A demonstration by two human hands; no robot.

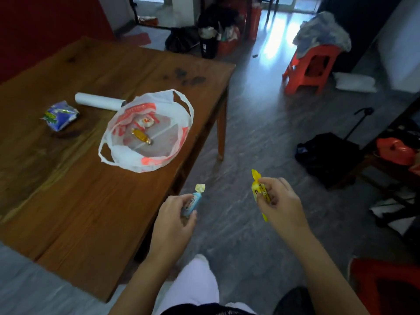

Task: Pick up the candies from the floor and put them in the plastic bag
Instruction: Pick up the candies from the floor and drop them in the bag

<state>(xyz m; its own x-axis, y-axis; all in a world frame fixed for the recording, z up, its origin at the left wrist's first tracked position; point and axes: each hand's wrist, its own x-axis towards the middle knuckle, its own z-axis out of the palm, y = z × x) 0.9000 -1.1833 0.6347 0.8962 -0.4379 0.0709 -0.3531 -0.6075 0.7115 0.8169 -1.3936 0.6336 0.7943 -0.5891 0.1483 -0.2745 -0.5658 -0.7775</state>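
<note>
A white and red plastic bag (179,123) lies open on the wooden table (79,201). Inside it rest a gold-wrapped candy (141,135) and a white and red candy (146,121). My left hand (175,217) grips a blue-wrapped candy (193,202) with a pale yellow twisted end, just off the table's right edge. My right hand (280,203) holds a yellow-wrapped candy (259,189) above the grey floor (250,137). Both hands hover to the right of the bag and nearer to me.
A white roll (100,101) and a blue snack packet (60,115) lie on the table left of the bag. A red stool (311,69) piled with cloth stands at the back right. A black bag (329,155), a bin (208,45) and a red chair (386,287) ring the floor.
</note>
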